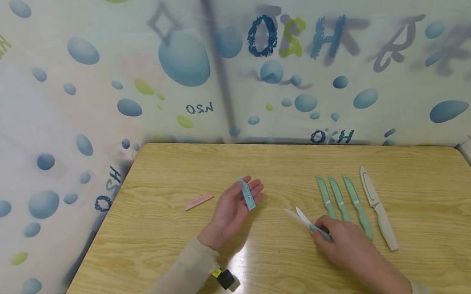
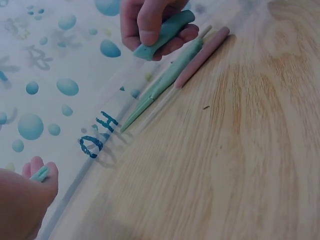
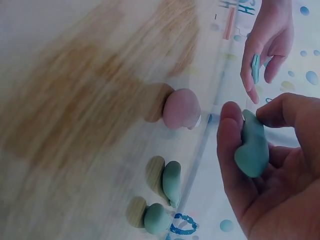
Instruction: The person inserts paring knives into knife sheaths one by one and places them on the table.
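Observation:
In the head view my left hand (image 1: 229,214) is palm up and holds a small blue-green knife sheath (image 1: 246,194) across the fingers, by the thumb. My right hand (image 1: 346,245) grips a paring knife by its blue-green handle (image 1: 321,232). Its bare white blade (image 1: 302,215) points up and left, towards the left hand. Under the right hand, a pink-handled knife lies on the table; its pale blade (image 1: 290,212) shows in the head view and its pink handle (image 2: 202,57) in the left wrist view. The right wrist view shows the gripped handle (image 3: 253,145) between thumb and fingers.
A pink sheath (image 1: 199,202) lies on the wooden table (image 1: 159,252), left of the left hand. Three green knives (image 1: 338,198) in sheaths lie side by side beyond the right hand. A larger cream-handled knife (image 1: 386,225) lies right of them. A patterned wall stands behind.

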`<state>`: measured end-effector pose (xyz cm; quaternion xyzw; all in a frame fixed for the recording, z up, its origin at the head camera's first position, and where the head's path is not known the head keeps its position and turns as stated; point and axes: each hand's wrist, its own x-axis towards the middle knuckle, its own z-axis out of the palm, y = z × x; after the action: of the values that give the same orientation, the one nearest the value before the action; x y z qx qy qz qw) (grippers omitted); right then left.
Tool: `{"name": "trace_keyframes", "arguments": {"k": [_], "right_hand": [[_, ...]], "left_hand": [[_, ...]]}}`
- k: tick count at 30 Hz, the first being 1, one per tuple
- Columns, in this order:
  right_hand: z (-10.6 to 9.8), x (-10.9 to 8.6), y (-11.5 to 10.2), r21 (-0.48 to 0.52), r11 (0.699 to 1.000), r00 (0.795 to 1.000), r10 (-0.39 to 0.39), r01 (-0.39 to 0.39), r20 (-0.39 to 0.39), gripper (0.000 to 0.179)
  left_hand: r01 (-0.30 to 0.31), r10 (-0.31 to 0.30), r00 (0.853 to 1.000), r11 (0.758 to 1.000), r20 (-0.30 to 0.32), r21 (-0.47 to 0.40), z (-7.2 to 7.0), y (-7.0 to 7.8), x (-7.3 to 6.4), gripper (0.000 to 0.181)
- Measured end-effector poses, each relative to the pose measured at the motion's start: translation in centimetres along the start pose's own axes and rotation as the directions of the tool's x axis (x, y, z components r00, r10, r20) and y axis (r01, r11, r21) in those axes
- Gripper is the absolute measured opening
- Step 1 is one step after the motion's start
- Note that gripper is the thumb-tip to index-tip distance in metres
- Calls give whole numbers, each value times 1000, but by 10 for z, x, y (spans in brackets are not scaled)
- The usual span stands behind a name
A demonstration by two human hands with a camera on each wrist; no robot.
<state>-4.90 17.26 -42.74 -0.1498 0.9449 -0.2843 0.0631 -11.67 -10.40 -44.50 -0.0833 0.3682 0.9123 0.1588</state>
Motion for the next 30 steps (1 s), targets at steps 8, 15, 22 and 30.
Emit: {"name": "trace_keyframes", "arguments": {"k": [8,15,22,30], "right_hand": [[1,-1,3,33,999,1000,-7,8,-23,13],[1,-4,2,73,997,999,-23,25,-32,20],[0,-4,0,70,996,997,-53,57,-52,26],[0,-3,-3,94,994,997,-57,61,-48,23]], "left_hand": [[-30,33,998,998,-49,60,7,-8,2,14],[-47,57,995,993,-85,105,16,-12,-1,7],[-81,87,993,994,-79,74,21,-16,-1,6],[-92,97,994,992,-59,88,25,-21,-1,9]]}}
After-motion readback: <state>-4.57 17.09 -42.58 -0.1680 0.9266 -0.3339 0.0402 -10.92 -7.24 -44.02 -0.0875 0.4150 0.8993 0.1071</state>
